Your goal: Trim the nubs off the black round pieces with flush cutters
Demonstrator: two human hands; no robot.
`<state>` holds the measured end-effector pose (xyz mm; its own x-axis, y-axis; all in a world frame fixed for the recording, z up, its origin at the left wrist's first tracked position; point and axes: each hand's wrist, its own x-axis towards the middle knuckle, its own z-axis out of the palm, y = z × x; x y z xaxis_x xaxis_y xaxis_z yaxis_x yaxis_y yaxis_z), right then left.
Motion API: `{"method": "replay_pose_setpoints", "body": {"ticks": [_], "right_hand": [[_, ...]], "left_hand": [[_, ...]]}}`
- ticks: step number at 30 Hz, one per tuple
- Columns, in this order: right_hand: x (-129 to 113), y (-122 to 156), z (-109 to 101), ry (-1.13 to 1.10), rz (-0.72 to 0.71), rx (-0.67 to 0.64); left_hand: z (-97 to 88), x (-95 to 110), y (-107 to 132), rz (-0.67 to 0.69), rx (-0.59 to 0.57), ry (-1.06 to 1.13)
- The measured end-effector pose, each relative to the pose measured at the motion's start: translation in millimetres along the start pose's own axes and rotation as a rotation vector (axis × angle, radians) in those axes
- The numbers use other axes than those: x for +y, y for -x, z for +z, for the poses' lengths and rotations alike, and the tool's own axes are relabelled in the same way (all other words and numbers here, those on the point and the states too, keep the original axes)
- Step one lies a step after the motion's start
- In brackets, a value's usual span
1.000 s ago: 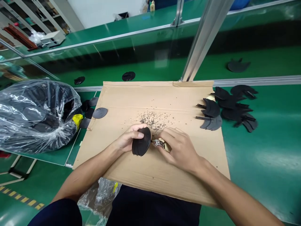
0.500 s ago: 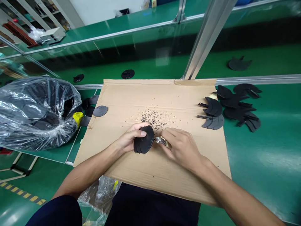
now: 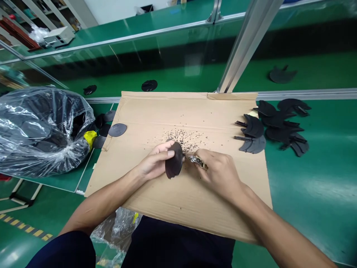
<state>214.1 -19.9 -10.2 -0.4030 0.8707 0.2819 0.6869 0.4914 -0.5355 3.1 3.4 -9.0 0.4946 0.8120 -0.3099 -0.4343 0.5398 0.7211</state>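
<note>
Between the thumb and fingers of my left hand (image 3: 156, 160) is a black rounded plastic part (image 3: 174, 160), tilted nearly on edge. My right hand (image 3: 219, 167) is closed around small metal pliers or nippers (image 3: 197, 160), whose jaws point left at the part's right edge. Whether the jaws touch the part I cannot tell. Beneath both hands lies a brown cardboard sheet (image 3: 156, 111). Many tiny black bits (image 3: 192, 138) are scattered on it just beyond the hands.
At left, a clear plastic bag (image 3: 41, 130) of black parts has a yellow tie (image 3: 90, 138). Loose discs (image 3: 117, 130) lie near it. A pile of black parts (image 3: 281, 121) lies at right, partly on the cardboard. A metal post (image 3: 245, 52) rises behind the cardboard.
My left hand has turned the black part more edge-on and shifted it slightly right and up. The pliers have moved a little right and changed angle. The view has shifted slightly.
</note>
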Motion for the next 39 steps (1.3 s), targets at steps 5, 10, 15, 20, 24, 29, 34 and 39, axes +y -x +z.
{"method": "replay_pose_setpoints", "body": {"ticks": [5,10,15,20,24,29,34,39], "right_hand": [[-4,-5,-2,0.165,0.083,0.084],[-11,-5,0,0.279,-0.019,0.078],[-8,-4,3,0.353,-0.107,0.081],[-4,-3,4,0.325,-0.076,0.091],[-4,-2,3,0.292,-0.086,0.116],[-7,0,3,0.262,-0.121,0.109],[-12,0,2,0.257,-0.089,0.025],[-13,0,-1,0.203,-0.064,-0.007]], "left_hand": [[-1.4,4,-2,0.060,0.042,0.085],[-1.5,2,-3,0.036,0.077,0.148],[1.3,1,-3,0.084,0.117,0.157],[2.6,1,-3,0.145,0.147,0.137],[4.2,-1,-2,0.090,0.135,0.154],[6.8,-3,2,0.031,0.160,0.170],[2.4,-6,5,0.014,0.175,0.104],[-0.2,-10,5,0.014,0.175,0.007]]}}
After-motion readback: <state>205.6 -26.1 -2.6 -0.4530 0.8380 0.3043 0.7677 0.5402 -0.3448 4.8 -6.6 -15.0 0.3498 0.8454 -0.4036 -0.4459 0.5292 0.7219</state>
